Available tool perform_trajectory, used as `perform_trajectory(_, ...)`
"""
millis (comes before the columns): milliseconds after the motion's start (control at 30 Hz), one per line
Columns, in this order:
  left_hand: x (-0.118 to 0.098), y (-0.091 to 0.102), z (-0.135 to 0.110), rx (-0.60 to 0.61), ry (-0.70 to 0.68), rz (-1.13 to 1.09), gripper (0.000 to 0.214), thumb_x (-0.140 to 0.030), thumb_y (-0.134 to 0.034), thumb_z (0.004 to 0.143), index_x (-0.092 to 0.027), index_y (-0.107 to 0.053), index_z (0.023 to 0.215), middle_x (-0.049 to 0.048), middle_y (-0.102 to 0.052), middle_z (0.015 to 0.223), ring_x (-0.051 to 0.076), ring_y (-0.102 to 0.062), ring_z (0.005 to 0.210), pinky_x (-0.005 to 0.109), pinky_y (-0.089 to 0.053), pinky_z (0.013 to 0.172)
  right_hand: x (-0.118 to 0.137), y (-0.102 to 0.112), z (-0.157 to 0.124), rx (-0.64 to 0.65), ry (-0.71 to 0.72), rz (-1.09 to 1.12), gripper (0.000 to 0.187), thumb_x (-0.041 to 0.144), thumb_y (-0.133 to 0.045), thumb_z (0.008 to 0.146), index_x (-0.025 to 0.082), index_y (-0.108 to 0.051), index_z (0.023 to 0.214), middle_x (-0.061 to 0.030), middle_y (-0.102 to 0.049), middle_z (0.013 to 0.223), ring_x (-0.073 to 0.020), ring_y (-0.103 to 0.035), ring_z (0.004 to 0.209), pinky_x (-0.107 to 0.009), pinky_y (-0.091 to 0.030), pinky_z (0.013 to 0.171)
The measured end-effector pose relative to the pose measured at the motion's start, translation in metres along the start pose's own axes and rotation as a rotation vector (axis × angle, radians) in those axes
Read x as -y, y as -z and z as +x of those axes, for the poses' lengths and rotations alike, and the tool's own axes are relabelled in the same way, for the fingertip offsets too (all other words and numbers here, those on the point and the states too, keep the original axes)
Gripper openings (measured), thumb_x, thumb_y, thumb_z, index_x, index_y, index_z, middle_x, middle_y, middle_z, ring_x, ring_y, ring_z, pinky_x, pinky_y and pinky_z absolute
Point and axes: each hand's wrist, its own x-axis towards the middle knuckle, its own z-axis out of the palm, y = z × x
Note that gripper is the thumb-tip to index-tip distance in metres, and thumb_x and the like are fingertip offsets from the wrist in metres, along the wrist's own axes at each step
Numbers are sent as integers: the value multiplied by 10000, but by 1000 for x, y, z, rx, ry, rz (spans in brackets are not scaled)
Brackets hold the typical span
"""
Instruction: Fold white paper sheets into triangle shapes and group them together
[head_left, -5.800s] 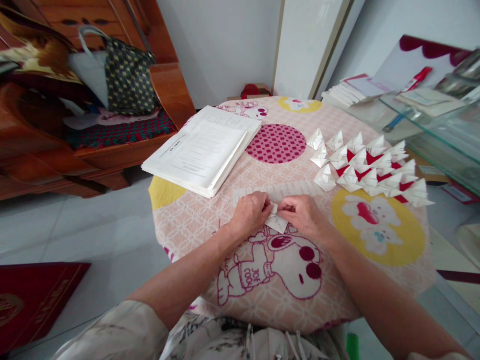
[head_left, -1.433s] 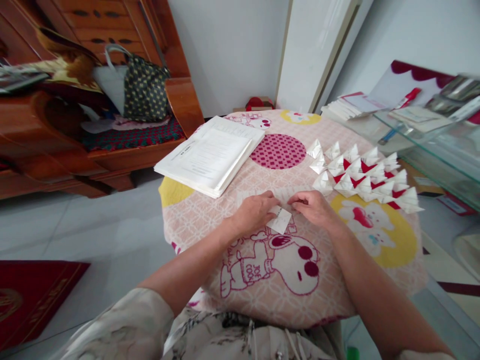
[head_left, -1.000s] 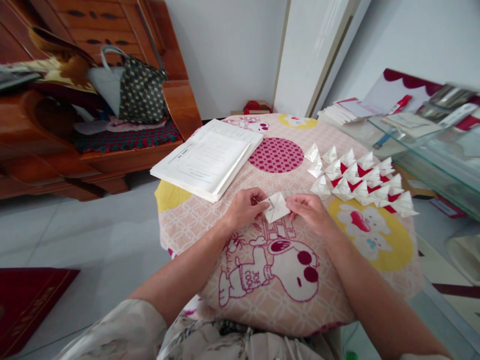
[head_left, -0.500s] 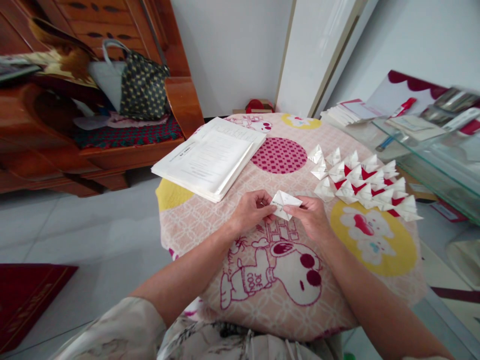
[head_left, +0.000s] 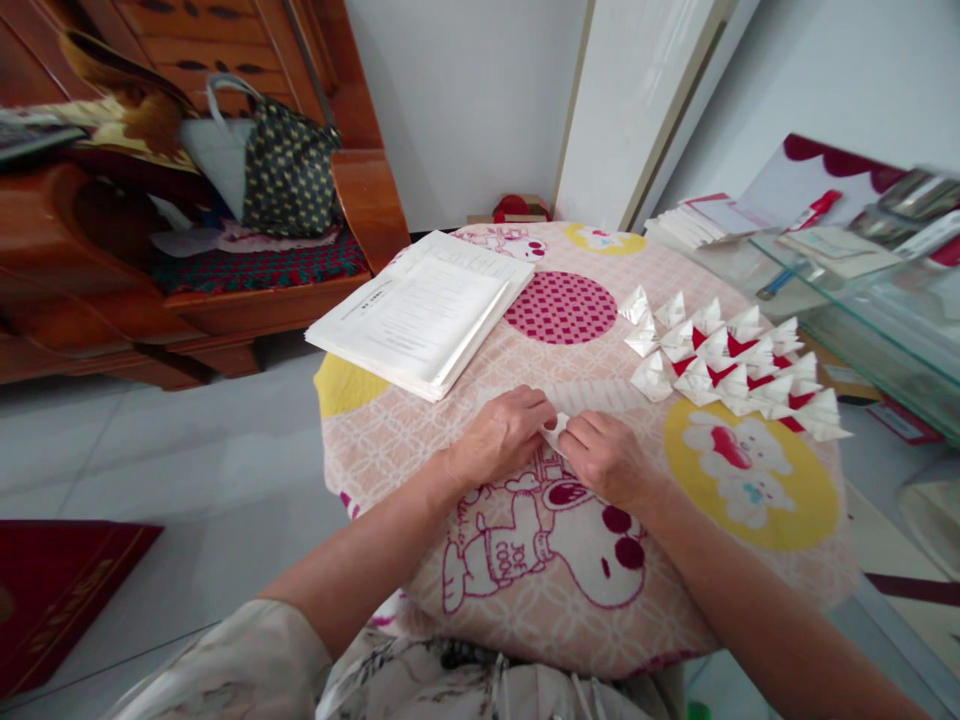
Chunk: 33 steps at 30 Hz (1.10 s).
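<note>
A small folded piece of white paper (head_left: 553,432) is pinched between my two hands, low over the cloth-covered table. My left hand (head_left: 511,428) grips its left side with curled fingers. On its right side, my right hand (head_left: 606,455) is closed with the knuckles up. Most of the paper is hidden behind the fingers. To the right stand rows of pointed folded paper pieces (head_left: 694,382), white with red parts showing between some of them. Beyond my left hand lies a stack of printed white sheets (head_left: 420,315).
The table wears a pink patterned cloth (head_left: 405,430) with cartoon figures. At right is a glass shelf (head_left: 847,300) with papers, a red marker (head_left: 814,212) and metal containers. A wooden bench (head_left: 285,285) with a dotted bag (head_left: 289,170) stands at far left.
Half a second ago the paper lay flat and diamond-shaped in my fingertips. Both hands have since turned knuckles up and closed over it, so that only a small part shows.
</note>
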Motion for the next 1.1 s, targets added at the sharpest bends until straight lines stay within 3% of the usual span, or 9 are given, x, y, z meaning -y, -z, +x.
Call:
perform_trajectory(100,-3,-1,-6,104,-69,80,147,-90,-515,896,-135,-652,870,78,-636,891,187,-565,851,300,-472,780,3,-1,-3,46,13,94,249,31,-505,875,158,-644,712,-77,-575,731,-204,-492,743,-327,-389,680)
perform_trajectory(233,-2,-5,-13,129,-77,73,190,-135,-522,939,-131,-693,858,75,-643,876,184,-582,856,284,-467,747,-4,4,-6,124,-114,360,179,66,-564,872,153,-661,750,-68,-594,808,-189,-538,797,-308,-423,727)
perform_trajectory(467,0,-5,-15,122,40,-4,210,-163,-539,945,-152,-734,867,59,-654,835,166,-613,807,262,-464,713,-11,14,-6,150,-275,598,231,103,-580,892,166,-675,691,-38,-596,748,-162,-554,740,-294,-410,697)
perform_trajectory(767,5,1,-1,150,272,-179,149,-195,-603,890,-179,-735,821,24,-701,819,145,-626,758,255,-455,719,-21,12,-7,186,-718,902,136,242,-628,787,180,-727,716,-16,-668,675,-164,-571,639,-275,-403,577)
perform_trajectory(900,6,1,6,174,349,-151,131,-223,-630,859,-183,-740,799,15,-707,768,139,-606,700,257,-431,686,-23,10,-7,203,-779,931,164,282,-630,778,171,-713,690,0,-630,603,-141,-525,565,-263,-363,530)
perform_trajectory(1100,7,1,9,175,385,-129,191,-278,-626,863,-168,-727,744,17,-680,685,126,-555,620,257,-373,615,-20,11,-1,176,-774,781,193,267,-625,779,179,-657,611,9,-591,550,-131,-496,540,-264,-327,525)
